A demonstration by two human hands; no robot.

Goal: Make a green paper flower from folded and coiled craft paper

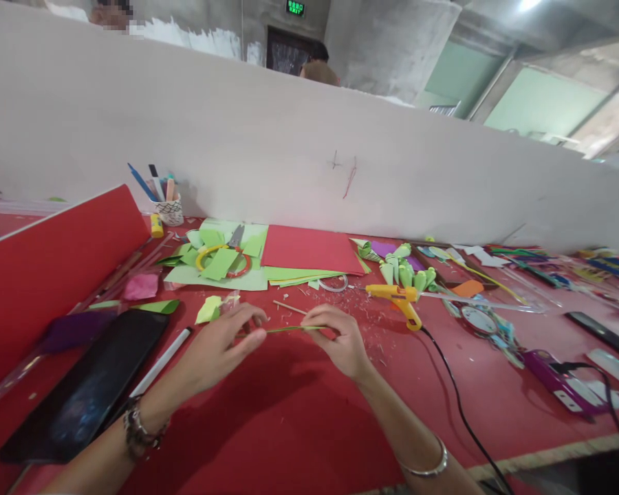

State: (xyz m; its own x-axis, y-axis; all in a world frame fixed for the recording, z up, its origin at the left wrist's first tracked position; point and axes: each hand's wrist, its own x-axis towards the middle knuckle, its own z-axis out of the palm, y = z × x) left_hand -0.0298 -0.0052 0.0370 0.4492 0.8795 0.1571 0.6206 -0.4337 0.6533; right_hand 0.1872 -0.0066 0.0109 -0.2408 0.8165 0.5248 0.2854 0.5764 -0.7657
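A thin piece of green paper (pixel 289 328), seen almost edge-on, is stretched level between my hands above the red tabletop. My right hand (pixel 340 340) pinches its right end between thumb and fingers. At the left end, my left hand (pixel 221 350) has its thumb and fingertips closed on the paper. A thin wooden stick (pixel 289 307) lies just behind it. Beyond my left hand is a crumpled yellow-green paper scrap (pixel 209 309). A yellow hot glue gun (pixel 399 300) lies to the right of my right hand.
Scissors (pixel 236 237) lie among green paper pieces, left of a red paper sheet (pixel 312 249). Rolled green paper cones (pixel 405 271) are at back right. A black tablet-like slab (pixel 87 385) and white marker (pixel 159 363) flank my left arm. The glue gun's cord (pixel 459 405) runs toward the front edge.
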